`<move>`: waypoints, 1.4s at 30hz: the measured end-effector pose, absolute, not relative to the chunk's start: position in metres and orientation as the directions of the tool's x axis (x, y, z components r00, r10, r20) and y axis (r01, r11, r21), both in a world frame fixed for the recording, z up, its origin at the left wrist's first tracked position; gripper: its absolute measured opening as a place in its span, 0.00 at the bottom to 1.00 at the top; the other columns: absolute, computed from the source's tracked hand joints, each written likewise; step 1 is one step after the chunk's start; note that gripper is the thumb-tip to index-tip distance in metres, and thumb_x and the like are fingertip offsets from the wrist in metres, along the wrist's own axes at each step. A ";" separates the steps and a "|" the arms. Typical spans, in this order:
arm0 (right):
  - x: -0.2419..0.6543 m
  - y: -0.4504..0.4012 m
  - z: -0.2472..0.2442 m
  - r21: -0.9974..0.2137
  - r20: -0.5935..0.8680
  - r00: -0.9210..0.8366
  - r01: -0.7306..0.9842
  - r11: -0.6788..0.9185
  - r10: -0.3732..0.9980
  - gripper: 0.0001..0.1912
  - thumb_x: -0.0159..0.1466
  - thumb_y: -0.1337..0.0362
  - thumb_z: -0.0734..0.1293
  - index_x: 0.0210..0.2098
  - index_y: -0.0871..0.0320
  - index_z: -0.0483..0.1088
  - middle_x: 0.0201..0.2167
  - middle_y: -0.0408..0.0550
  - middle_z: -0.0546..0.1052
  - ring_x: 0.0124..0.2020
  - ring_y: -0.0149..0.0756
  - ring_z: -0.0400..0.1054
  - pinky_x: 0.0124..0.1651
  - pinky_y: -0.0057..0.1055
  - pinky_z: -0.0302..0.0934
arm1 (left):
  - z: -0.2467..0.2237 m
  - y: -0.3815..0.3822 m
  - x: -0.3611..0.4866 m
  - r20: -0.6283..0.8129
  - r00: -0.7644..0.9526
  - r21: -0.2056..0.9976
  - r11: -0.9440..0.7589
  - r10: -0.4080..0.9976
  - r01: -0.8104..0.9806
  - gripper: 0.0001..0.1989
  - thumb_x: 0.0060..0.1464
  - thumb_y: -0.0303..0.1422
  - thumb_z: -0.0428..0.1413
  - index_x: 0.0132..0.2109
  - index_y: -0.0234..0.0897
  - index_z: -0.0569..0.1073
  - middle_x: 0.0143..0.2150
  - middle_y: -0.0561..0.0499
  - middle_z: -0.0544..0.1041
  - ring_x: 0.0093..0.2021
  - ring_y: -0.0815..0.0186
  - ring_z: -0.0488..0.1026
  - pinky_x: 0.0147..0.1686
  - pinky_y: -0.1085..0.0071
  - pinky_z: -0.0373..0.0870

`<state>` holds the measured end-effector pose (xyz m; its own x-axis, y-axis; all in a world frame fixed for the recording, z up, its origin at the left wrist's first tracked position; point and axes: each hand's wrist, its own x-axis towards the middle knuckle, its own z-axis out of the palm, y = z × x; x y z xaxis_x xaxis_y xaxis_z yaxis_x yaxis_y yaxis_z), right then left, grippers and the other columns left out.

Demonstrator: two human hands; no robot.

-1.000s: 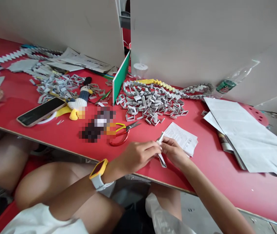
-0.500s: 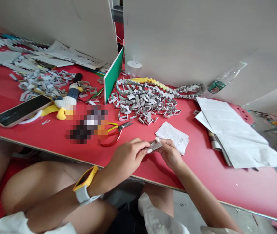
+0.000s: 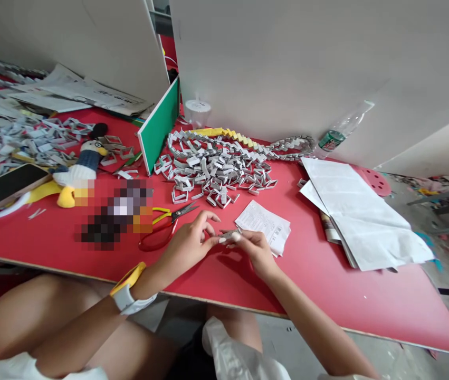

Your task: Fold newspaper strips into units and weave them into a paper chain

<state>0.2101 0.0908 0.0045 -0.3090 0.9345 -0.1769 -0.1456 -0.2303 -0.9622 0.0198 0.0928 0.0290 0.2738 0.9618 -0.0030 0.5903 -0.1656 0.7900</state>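
Pinching a small folded paper strip (image 3: 230, 236) between thumb and fingers, the person's right hand (image 3: 259, 252) is over the red worktop (image 3: 351, 295). The left hand (image 3: 192, 237), a yellow-and-white watch (image 3: 127, 298) on its wrist, has its fingers curved and parted, the thumb tip by the strip's left end; whether it also grips the strip cannot be told. Printed paper slips (image 3: 261, 224) lie just beyond the right hand, and scissors (image 3: 182, 212) near the left. Farther back sits a heap of folded paper links (image 3: 224, 171), with a yellow-and-grey chain (image 3: 244, 139) behind it.
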 end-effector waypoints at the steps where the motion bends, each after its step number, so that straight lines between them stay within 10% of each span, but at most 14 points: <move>1: 0.209 0.090 0.005 -0.973 -0.174 -0.305 -0.093 -0.211 0.936 0.15 0.57 0.52 0.71 0.34 0.58 0.80 0.31 0.48 0.81 0.33 0.37 0.73 0.42 0.34 0.66 | 0.027 0.092 0.020 -0.001 0.271 0.784 -0.167 0.963 0.597 0.13 0.56 0.33 0.56 0.48 0.39 0.63 0.31 0.57 0.75 0.22 0.74 0.67 0.24 0.78 0.59; 10: 0.205 0.089 0.011 -0.962 -0.216 -0.202 -0.122 -0.244 0.955 0.14 0.59 0.53 0.71 0.28 0.58 0.81 0.25 0.47 0.79 0.30 0.34 0.71 0.41 0.33 0.63 | 0.019 0.084 0.021 0.180 0.135 0.812 -0.225 0.974 0.539 0.18 0.54 0.39 0.60 0.50 0.38 0.69 0.45 0.47 0.72 0.33 0.71 0.72 0.35 0.73 0.71; 24: 0.206 0.081 0.007 -0.952 -0.153 -0.207 -0.231 -0.200 0.966 0.12 0.60 0.54 0.70 0.33 0.54 0.82 0.29 0.47 0.76 0.34 0.37 0.67 0.44 0.37 0.62 | 0.020 0.082 0.025 -0.268 0.277 0.962 0.241 0.923 0.129 0.16 0.51 0.43 0.61 0.28 0.32 0.74 0.22 0.54 0.71 0.23 0.72 0.66 0.24 0.76 0.62; 31: 0.210 0.079 0.008 -0.929 -0.190 -0.194 -0.282 -0.240 0.962 0.10 0.60 0.55 0.70 0.33 0.53 0.81 0.26 0.46 0.76 0.32 0.36 0.66 0.42 0.35 0.61 | 0.027 0.080 0.030 -0.094 0.268 0.955 0.011 0.959 0.298 0.14 0.58 0.37 0.55 0.27 0.34 0.73 0.22 0.54 0.70 0.22 0.73 0.67 0.24 0.77 0.63; 36: 0.208 0.085 0.006 -0.914 -0.242 -0.104 -0.308 -0.263 0.965 0.13 0.58 0.54 0.71 0.23 0.55 0.77 0.27 0.47 0.78 0.33 0.37 0.66 0.43 0.37 0.59 | 0.034 0.076 0.022 0.173 0.305 0.542 -0.350 0.936 0.764 0.15 0.66 0.35 0.43 0.39 0.35 0.73 0.30 0.49 0.75 0.30 0.67 0.74 0.28 0.75 0.66; 42: 0.206 0.088 0.003 -0.926 -0.272 -0.123 -0.237 -0.295 0.954 0.16 0.59 0.54 0.71 0.20 0.56 0.74 0.24 0.47 0.75 0.27 0.35 0.63 0.38 0.36 0.58 | 0.050 0.084 -0.022 0.179 -0.118 -0.178 0.150 0.977 0.973 0.22 0.66 0.35 0.35 0.44 0.22 0.67 0.39 0.25 0.74 0.23 0.58 0.73 0.18 0.70 0.60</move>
<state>0.2060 0.0875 0.0032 -0.1233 0.9543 -0.2721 -0.2367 -0.2946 -0.9258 -0.0221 0.0844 0.0497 -0.1175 0.9768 0.1789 0.9726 0.1496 -0.1777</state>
